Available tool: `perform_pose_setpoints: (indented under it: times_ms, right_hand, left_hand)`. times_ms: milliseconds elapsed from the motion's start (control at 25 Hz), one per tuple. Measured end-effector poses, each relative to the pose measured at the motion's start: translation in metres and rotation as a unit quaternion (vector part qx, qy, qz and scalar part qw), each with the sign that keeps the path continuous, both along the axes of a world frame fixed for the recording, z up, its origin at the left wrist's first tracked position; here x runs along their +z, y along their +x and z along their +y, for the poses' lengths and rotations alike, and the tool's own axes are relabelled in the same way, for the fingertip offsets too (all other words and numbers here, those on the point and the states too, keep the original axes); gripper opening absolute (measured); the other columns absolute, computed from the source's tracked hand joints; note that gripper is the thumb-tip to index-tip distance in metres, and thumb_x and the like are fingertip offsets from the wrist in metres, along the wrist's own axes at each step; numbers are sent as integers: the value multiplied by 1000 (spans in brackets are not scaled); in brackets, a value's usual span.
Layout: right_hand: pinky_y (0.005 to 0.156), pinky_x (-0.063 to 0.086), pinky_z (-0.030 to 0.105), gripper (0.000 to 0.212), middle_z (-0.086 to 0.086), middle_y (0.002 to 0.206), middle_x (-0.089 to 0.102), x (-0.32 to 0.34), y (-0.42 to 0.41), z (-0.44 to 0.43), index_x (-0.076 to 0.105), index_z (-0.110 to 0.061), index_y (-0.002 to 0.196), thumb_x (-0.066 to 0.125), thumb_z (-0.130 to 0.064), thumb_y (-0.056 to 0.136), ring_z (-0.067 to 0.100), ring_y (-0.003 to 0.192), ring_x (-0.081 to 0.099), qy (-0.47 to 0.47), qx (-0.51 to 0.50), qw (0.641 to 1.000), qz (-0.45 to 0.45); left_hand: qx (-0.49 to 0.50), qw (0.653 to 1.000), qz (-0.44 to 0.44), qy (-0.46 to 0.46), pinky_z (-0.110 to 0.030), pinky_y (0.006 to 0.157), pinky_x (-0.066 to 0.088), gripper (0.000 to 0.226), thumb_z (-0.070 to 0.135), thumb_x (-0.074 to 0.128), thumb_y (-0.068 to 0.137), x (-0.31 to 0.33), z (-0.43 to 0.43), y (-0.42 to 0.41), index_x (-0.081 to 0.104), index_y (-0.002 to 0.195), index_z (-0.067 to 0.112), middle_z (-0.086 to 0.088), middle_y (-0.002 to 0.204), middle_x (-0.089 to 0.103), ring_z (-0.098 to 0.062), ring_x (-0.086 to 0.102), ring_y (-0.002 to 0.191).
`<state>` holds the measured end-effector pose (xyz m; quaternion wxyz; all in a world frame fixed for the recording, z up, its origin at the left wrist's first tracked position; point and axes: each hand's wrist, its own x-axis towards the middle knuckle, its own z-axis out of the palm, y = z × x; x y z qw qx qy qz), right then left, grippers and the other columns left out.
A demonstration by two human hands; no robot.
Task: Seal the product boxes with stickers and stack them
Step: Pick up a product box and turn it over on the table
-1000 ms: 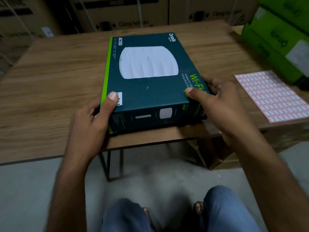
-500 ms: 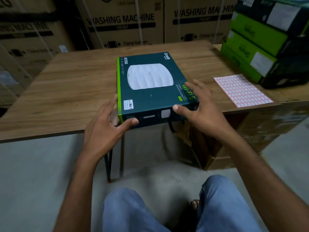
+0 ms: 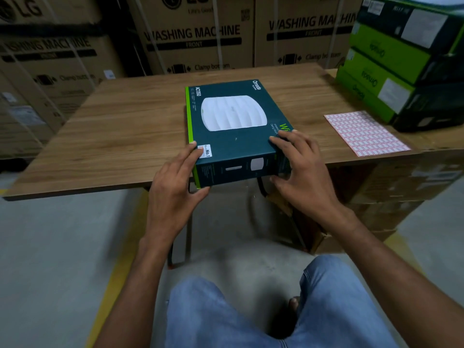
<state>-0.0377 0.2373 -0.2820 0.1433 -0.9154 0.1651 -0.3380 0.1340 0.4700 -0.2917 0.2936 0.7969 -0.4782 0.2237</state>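
- Two hands engaged: my left hand (image 3: 175, 182) and right hand (image 3: 305, 172) each clasp a near corner of the product box (image 3: 233, 126), thumbs low on its end face.
- Product box lies flat at the front edge of the desk (image 3: 113, 136); I judge this squares the end flap for sealing.
- Sticker sheet (image 3: 364, 133) lies to the right, apart from the box. The stacked boxes (image 3: 401, 71) stand beyond it.

Dark product box (image 3: 233, 136) lies flat, sticker sheet (image 3: 364, 133) to its right.
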Motion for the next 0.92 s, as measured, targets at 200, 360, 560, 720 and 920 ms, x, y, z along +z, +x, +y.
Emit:
perform_pose_setpoints:
  times_ms: [200, 360, 560, 720, 920]
  right_hand:
    - [112, 43, 42, 73, 3, 145, 58, 0, -17, 3, 60, -13, 143, 86, -17, 75, 29, 133, 51, -34, 33, 997, -61]
    - [114, 42, 38, 73, 5, 142, 61, 34, -31, 1, 60, -8, 141, 88, -22, 75, 26, 132, 55, -37, 66, 990, -120]
    - [104, 39, 32, 86, 11, 141, 59, 90, -31, -12, 48, -10, 152, 84, -41, 80, 27, 126, 51, -139, 26, 987, -73]
    - [98, 42, 43, 88, 10, 136, 61, 116, -19, -19, 53, -15, 149, 88, -46, 75, 28, 121, 54, -193, -11, 979, -70]
    - [83, 53, 38, 68, -5, 122, 66, 123, 0, -1, 62, -25, 130, 82, -59, 74, 14, 106, 60, -79, -25, 981, -174]
  left_hand:
    - [-62, 996, 1, -56, -39, 118, 41, 87, 7, 93, 71, 19, 16, -16, 54, 148, 8, -3, 160, 48, -22, 51, 143]
    - [-96, 993, -5, -68, -56, 106, 50, 91, 6, 94, 72, 61, 22, -11, 50, 151, 6, -7, 158, 50, -25, 53, 142]
    - [-105, 991, 4, -83, -49, 106, 50, 91, 17, 88, 77, 118, 19, 0, 44, 156, 10, 5, 150, 52, -18, 54, 128]
    - [-127, 988, -1, -88, -20, 108, 41, 84, 36, 77, 81, 156, 9, 6, 45, 156, 15, 28, 143, 45, 10, 42, 124]
    - [-115, 948, 128, -266, -21, 95, 56, 64, 31, 78, 92, 171, -22, -1, 49, 150, 25, 6, 146, 55, -9, 57, 132]
